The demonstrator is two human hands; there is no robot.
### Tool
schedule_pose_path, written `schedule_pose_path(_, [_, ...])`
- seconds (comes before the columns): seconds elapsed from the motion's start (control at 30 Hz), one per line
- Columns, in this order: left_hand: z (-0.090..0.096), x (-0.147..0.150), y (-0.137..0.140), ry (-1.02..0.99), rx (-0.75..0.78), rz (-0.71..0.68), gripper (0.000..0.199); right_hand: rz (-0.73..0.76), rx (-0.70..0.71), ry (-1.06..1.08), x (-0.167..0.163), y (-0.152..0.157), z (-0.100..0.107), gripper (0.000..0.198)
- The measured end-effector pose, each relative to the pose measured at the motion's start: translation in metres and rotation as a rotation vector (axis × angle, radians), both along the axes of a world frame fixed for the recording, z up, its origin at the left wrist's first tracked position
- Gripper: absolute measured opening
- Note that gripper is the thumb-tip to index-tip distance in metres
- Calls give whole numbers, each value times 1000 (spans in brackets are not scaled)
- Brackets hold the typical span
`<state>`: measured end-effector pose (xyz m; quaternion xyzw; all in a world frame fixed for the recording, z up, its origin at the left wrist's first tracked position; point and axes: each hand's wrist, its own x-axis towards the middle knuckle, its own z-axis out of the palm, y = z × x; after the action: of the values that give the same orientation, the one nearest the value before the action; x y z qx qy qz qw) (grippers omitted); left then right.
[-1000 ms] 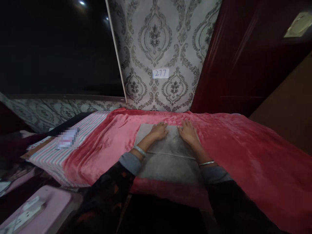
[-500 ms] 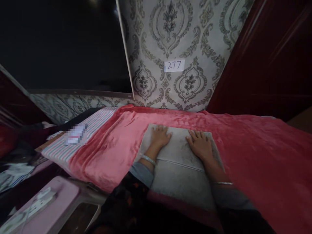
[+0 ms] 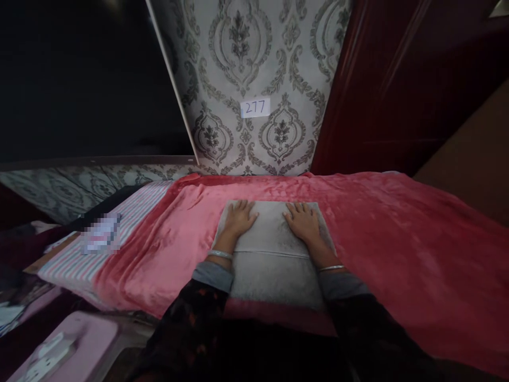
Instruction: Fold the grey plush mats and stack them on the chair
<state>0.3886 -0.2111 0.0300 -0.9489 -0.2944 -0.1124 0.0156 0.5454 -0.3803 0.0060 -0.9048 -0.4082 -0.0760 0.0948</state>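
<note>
A grey, soft-looking folded cloth point(image 3: 274, 276) lies flat on a red-pink plush blanket point(image 3: 382, 254), with a crease or fold edge running across its middle. My left hand point(image 3: 239, 218) rests palm down on its far left part, fingers spread. On the far right part lies my right hand point(image 3: 304, 222), also flat with the fingers apart. Both hands touch the cloth without gripping it. Each wrist wears a bracelet.
A striped sheet point(image 3: 131, 212) shows at the left, with a blurred-out item on it. A power strip point(image 3: 51, 355) lies on a pink surface point(image 3: 93, 334) at lower left. Behind are a large dark screen point(image 3: 79, 79), patterned wallpaper and a paper label point(image 3: 255, 107) reading 277.
The view has turned, so the wall and screen sit further left in the picture. Both hands stay flat on the far part of the grey cloth.
</note>
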Motion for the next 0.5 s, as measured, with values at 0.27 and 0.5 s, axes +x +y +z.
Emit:
schedule_pose_path(0.27, [-1,5,6,96,-47,105,63,-34,21,29,7,-3,1,54])
schedule_pose_path(0.5, [-2,-14,8,147,-51,24,63,-107,-8,115,11,-11,7,59])
